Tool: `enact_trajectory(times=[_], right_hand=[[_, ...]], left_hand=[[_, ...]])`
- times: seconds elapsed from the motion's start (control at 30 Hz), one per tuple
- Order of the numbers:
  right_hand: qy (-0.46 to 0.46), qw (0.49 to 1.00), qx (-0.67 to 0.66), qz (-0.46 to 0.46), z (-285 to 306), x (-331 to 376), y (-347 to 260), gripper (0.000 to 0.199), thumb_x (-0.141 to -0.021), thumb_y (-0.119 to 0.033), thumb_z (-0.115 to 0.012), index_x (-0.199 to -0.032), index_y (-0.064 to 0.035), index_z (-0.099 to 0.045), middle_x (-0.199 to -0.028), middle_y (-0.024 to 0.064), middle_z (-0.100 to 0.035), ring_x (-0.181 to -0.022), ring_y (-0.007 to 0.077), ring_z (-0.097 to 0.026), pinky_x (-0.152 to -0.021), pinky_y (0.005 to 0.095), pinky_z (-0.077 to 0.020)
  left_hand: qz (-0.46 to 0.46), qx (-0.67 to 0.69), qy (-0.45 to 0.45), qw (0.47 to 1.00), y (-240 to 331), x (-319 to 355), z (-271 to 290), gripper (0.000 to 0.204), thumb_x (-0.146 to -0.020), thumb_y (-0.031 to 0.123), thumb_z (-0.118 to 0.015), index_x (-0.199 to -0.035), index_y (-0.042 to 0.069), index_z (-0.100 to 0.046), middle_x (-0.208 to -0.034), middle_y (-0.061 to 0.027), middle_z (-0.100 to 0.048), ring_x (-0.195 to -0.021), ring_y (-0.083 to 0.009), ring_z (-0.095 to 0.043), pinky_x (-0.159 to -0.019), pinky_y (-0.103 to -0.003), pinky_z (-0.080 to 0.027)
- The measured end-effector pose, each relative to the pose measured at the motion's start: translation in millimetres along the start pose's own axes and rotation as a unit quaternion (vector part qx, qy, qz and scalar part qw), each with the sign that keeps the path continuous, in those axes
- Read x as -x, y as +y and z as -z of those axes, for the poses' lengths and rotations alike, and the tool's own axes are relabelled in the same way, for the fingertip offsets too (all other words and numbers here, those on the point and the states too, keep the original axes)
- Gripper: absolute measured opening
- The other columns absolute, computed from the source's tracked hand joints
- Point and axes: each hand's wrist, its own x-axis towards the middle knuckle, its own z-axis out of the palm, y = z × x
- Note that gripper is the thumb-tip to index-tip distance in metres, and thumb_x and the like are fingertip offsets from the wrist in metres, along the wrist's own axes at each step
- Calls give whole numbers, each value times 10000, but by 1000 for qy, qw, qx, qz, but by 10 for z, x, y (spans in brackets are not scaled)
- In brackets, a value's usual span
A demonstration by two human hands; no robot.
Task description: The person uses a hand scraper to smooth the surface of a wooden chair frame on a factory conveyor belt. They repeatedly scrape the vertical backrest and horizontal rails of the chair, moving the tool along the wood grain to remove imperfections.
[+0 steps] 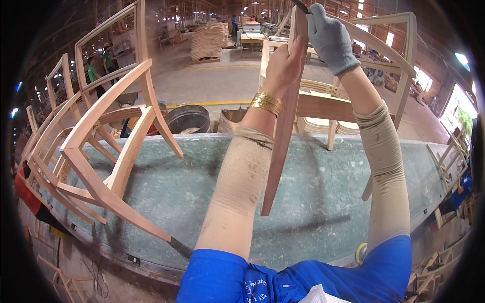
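Note:
An unfinished wooden chair frame (321, 107) stands in front of me on the green-topped table (212, 197). My left hand (284, 66), bare and with gold bangles at the wrist, is wrapped round its nearest upright leg (284, 151), high up. My right hand (331, 40), in a grey knit glove, is closed round a dark, thin tool (301, 6) at the top of that leg. Only part of the tool shows at the picture's upper edge, so its kind is unclear. Beige sleeves cover both my forearms.
More bare wooden chair frames (83, 132) stand on the table at the left. Beyond the table are a black tub (188, 120) and a stack of curved wooden parts (208, 43). A person in red (29, 194) is at the left, one in blue (461, 194) at the right.

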Motion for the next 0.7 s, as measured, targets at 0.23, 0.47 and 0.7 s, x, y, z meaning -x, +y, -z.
enact_trajectory(times=[0.23, 0.47, 0.7], right_hand=[[-7, 998, 64, 14, -38, 119, 64, 80, -917, -142, -497, -950, -77, -464, -568, 195, -569, -549, 417, -589, -462, 503, -456], [-17, 997, 71, 29, 63, 511, 247, 105, -919, -161, -502, -967, -96, -435, -611, 169, -603, -593, 411, -619, -488, 492, -498], [49, 999, -5, 14, 327, 1047, 339, 103, -948, -174, -495, -951, -85, -443, -607, 180, -585, -568, 402, -608, -465, 485, -472]], left_hand=[[-10, -16, -22, 1000, 32, 16, -9, 746, -935, 608, -350, -830, -83, -610, -854, -304, -627, -880, -462, -596, -776, -467, -459], [10, 29, -25, 999, 49, 15, -7, 771, -920, 646, -336, -813, -70, -603, -830, -289, -624, -843, -437, -599, -766, -460, -452], [-18, 42, -15, 999, -51, 12, 4, 642, -918, 651, -388, -717, 46, -459, -644, -68, -538, -574, -154, -612, -548, -296, -510]])
